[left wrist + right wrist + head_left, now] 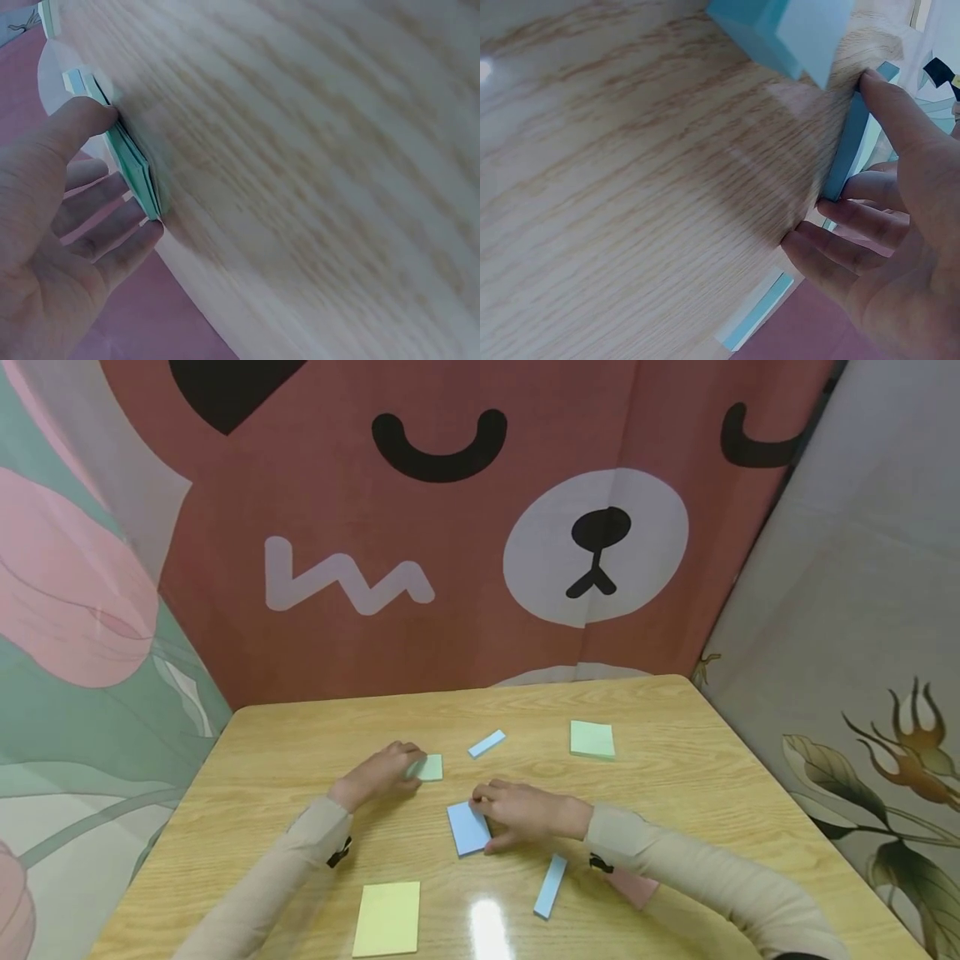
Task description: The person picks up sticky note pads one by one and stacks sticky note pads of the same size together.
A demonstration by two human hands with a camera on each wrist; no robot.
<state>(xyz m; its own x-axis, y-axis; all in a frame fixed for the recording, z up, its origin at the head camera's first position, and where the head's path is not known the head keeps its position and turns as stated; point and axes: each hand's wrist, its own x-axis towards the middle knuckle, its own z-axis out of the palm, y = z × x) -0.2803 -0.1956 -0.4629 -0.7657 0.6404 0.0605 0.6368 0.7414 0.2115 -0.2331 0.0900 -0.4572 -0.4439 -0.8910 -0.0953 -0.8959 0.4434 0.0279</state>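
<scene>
My left hand (381, 771) grips a small light-green sticky-note pad (431, 767) left of the table's middle. In the left wrist view the thumb lies at one edge of this pad (133, 166), fingertips at its other edges; some of its sheets fan apart slightly. Nearer to me, my right hand (525, 811) holds a blue sticky-note pad (466, 829) that lies on the wood. The right wrist view shows the thumb at one end of the blue pad (846, 150) and fingers at the other, ring and little fingertips on the table. The hand covers the pad's right edge.
A narrow blue strip pad (551, 887) lies near the right forearm, another strip pad (487, 743) farther back. A green pad (592, 740) sits at the back right, a yellow pad (387, 919) at the front left. The right sleeve partly covers a pink pad (634, 887).
</scene>
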